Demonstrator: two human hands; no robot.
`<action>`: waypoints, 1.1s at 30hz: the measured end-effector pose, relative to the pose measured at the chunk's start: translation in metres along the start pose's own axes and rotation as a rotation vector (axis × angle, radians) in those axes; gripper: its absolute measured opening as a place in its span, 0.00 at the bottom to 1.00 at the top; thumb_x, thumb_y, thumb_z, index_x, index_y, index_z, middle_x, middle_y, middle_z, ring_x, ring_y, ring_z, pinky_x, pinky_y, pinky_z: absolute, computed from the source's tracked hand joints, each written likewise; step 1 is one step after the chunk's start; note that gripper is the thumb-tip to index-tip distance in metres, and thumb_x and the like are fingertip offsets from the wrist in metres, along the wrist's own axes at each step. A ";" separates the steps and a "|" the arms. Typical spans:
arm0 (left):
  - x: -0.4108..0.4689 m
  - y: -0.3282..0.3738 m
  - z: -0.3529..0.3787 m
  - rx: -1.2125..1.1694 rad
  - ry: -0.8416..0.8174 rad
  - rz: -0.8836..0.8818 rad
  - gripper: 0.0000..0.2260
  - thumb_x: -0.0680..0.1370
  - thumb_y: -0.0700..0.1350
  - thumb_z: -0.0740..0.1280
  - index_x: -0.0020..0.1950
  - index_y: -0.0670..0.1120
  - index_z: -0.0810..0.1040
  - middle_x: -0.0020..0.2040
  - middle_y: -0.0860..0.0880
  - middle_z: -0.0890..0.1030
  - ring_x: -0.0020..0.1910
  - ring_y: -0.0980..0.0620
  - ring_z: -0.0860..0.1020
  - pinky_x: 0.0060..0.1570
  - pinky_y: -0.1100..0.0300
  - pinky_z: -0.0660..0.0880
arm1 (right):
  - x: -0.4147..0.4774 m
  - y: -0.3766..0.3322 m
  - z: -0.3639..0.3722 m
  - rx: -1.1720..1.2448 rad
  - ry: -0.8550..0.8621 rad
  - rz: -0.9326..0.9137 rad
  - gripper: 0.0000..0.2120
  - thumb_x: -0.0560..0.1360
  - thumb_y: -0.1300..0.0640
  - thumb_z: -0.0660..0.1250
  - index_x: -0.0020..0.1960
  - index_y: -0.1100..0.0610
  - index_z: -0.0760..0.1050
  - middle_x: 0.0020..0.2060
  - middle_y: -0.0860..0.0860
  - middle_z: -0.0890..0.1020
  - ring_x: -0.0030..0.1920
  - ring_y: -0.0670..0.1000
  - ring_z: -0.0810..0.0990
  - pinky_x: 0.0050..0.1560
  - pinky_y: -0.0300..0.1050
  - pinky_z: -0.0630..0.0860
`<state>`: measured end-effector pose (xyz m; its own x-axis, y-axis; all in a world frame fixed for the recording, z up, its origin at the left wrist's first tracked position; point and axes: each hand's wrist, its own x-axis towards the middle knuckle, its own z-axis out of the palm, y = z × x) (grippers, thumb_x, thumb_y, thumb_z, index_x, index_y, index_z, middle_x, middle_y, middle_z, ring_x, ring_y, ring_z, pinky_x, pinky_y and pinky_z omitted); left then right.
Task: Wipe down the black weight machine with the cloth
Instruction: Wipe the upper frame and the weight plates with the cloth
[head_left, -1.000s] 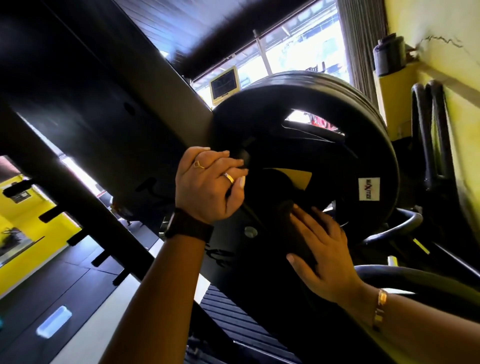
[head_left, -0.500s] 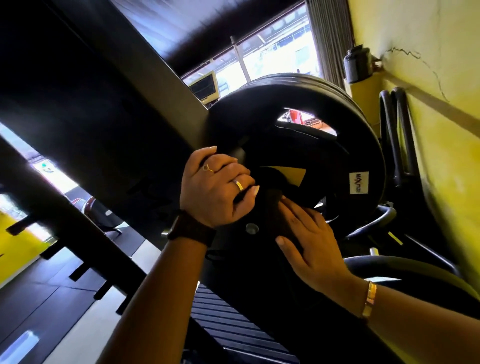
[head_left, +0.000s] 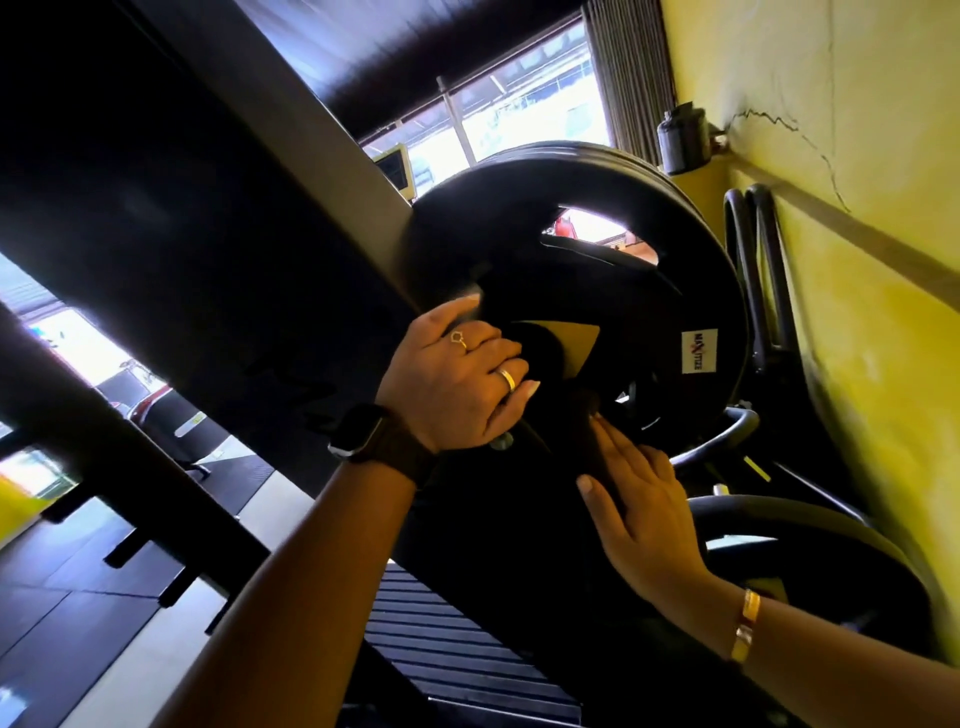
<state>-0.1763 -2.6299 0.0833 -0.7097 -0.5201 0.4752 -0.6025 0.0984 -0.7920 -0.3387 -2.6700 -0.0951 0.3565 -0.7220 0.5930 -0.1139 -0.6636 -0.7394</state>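
Gripping a barely discernible dark cloth (head_left: 540, 348), left hand (head_left: 452, 384) fingers (head_left: 498, 358) curl; right hand (head_left: 649, 530) fingers (head_left: 618, 452) lie flat.

"What's the weight machine (head_left: 208, 234) like?"

"Black all over. A broad beam slants across the view, and a big round plate (head_left: 498, 228) hangs on its side. The plate has a white label (head_left: 698, 351) near the rim and a yellow sticker (head_left: 576, 343) by the hub."

"And the cloth (head_left: 589, 431)?"

"Dark, hard to tell from the frame. It lies flat against the machine just below the plate, under the straight fingers of the right hand (head_left: 644, 519). The left hand (head_left: 457, 384) curls round the hub."
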 end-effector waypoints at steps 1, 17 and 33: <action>-0.001 0.002 0.001 -0.010 -0.004 0.003 0.14 0.79 0.52 0.63 0.43 0.49 0.86 0.45 0.52 0.85 0.46 0.51 0.82 0.62 0.51 0.72 | -0.002 0.007 0.000 -0.007 0.010 -0.037 0.26 0.76 0.31 0.46 0.73 0.33 0.50 0.70 0.39 0.65 0.67 0.50 0.65 0.61 0.56 0.68; 0.000 0.008 -0.001 -0.053 0.003 -0.003 0.15 0.78 0.53 0.62 0.43 0.49 0.86 0.44 0.51 0.86 0.46 0.50 0.83 0.63 0.50 0.68 | -0.014 0.017 -0.002 -0.001 -0.012 0.198 0.29 0.72 0.33 0.47 0.72 0.37 0.52 0.71 0.41 0.65 0.70 0.50 0.62 0.63 0.52 0.64; -0.015 0.117 0.021 0.043 -0.340 -0.120 0.22 0.79 0.55 0.56 0.53 0.44 0.85 0.54 0.46 0.84 0.57 0.47 0.81 0.63 0.51 0.64 | -0.061 0.079 -0.002 0.000 0.020 0.444 0.30 0.75 0.38 0.49 0.76 0.43 0.58 0.65 0.52 0.74 0.62 0.50 0.67 0.57 0.51 0.68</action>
<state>-0.2281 -2.6287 -0.0244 -0.4685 -0.7787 0.4173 -0.6534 -0.0125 -0.7569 -0.3715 -2.6788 -0.1894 0.2548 -0.9407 0.2239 -0.2520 -0.2881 -0.9238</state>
